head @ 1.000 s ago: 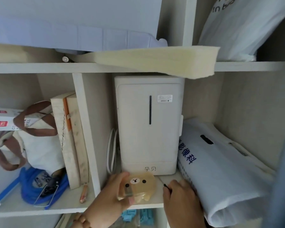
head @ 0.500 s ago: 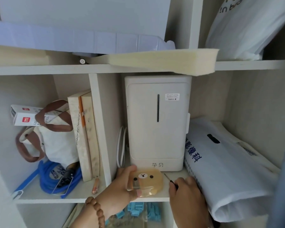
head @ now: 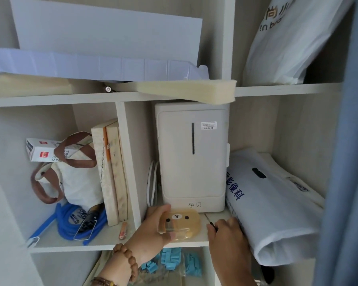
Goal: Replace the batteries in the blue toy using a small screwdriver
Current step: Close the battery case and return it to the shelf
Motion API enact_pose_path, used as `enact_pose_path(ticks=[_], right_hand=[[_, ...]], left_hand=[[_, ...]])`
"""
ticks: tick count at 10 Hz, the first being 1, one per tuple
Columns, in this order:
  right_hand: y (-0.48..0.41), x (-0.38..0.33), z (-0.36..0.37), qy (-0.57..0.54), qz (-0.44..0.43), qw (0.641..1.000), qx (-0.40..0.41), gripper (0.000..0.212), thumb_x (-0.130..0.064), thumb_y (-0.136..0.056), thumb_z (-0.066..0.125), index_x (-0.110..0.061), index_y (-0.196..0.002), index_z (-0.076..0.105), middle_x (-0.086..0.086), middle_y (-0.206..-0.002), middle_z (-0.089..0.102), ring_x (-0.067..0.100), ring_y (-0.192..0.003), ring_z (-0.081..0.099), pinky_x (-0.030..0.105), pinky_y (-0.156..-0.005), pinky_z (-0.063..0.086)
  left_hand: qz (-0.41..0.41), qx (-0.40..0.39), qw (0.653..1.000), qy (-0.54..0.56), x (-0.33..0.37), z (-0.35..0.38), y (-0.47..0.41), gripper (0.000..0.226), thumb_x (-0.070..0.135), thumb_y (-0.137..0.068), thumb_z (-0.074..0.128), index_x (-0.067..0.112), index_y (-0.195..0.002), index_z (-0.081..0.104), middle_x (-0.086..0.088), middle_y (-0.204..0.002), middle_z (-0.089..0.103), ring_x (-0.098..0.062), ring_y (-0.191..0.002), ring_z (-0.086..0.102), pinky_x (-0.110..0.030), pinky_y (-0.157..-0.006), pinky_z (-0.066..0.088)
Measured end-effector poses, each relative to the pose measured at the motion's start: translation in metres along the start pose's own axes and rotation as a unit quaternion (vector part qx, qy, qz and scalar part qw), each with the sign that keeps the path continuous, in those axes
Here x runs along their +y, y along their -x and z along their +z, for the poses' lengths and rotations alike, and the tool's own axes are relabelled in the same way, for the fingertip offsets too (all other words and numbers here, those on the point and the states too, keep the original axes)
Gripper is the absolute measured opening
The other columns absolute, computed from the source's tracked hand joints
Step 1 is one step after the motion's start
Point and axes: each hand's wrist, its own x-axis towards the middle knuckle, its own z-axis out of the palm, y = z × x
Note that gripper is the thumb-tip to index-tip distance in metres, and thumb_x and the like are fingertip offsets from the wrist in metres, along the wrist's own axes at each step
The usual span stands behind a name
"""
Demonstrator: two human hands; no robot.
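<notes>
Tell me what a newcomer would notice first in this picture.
Low in the middle, the left hand holds a translucent bear-face case over the shelf, and the right hand beside it grips a small screwdriver. Behind them stands a white appliance, with a white printed bag to its right.

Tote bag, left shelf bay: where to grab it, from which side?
Take the upper brown handle of the tote bag, coming in from the open front of the shelf. That loop stands up clear of the cloth body, so it should hook easily. Books crowd its right side and a small box sits by the handle, so lift gently.
</notes>
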Motion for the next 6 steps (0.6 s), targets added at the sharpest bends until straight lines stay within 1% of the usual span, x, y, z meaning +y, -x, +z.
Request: enact_pose_path(ticks=[1,2,3,4,5,6], right_hand=[[0.006,-0.003,-0.016,0.004,-0.024,1.0,0.003,0.042,-0.021,-0.036,0.098,-0.022,-0.049,0.059,-0.001,-0.051,0.052,0.013,-0.038,0.053,0.02,-0.031,0.042],[0.011,-0.002,-0.018,0.021,-0.024,0.999,0.017,0.039,-0.025,-0.045,0.099,-0.01,-0.056,0.064,0.008,-0.057,0.055,0.026,-0.046,0.058,0.035,-0.039,0.052],[0.015,-0.002,-0.017,0.005,0.021,1.0,-0.018,0.039,-0.032,-0.067,0.089,-0.005,-0.083,0.067,0.014,-0.08,0.059,0.032,-0.062,0.066,0.04,-0.056,0.059],[0.029,-0.004,-0.027,-0.025,0.009,1.0,-0.01,0.04,-0.04,-0.082,0.074,-0.009,-0.107,0.069,0.008,-0.097,0.063,0.025,-0.078,0.071,0.033,-0.066,0.059],[0.041,-0.006,-0.039,-0.061,-0.033,0.998,-0.011,0.047,-0.05,-0.095,0.051,-0.015,-0.126,0.059,0.003,-0.116,0.06,0.021,-0.102,0.066,0.03,-0.081,0.056],[0.05,-0.004,-0.051,-0.081,-0.067,0.994,-0.036,0.055,-0.055,-0.098,0.039,-0.019,-0.139,0.048,0.001,-0.128,0.058,0.019,-0.117,0.058,0.031,-0.093,0.052]], left_hand=[[0.033,0.033,0.999,-0.018,0.004,0.003,0.005,0.075,0.006,-0.087,0.071,0.027,-0.149,0.034,0.017,-0.147,0.025,-0.004,-0.127,0.039,-0.002,-0.095,0.033],[0.076,0.095,0.992,-0.034,0.013,0.007,0.013,0.075,0.007,-0.083,0.075,0.027,-0.147,0.039,0.022,-0.145,0.025,0.0,-0.13,0.036,-0.009,-0.109,0.023],[0.13,0.172,0.975,-0.046,0.025,0.008,0.031,0.061,0.016,-0.087,0.073,0.03,-0.14,0.047,0.023,-0.143,0.036,0.001,-0.129,0.043,-0.019,-0.114,0.031],[0.173,0.24,0.95,-0.098,0.026,0.008,0.052,0.04,0.018,-0.089,0.068,0.031,-0.126,0.06,0.024,-0.127,0.052,0.004,-0.118,0.053,-0.025,-0.109,0.043],[0.177,0.293,0.925,-0.165,0.022,0.008,0.073,0.024,0.021,-0.089,0.064,0.031,-0.11,0.067,0.024,-0.11,0.058,0.0,-0.1,0.062,-0.019,-0.086,0.052],[0.133,0.284,0.92,-0.234,0.017,0.009,0.091,0.031,0.043,-0.089,0.05,0.033,-0.115,0.063,0.021,-0.113,0.058,-0.002,-0.096,0.061,-0.015,-0.074,0.047]])
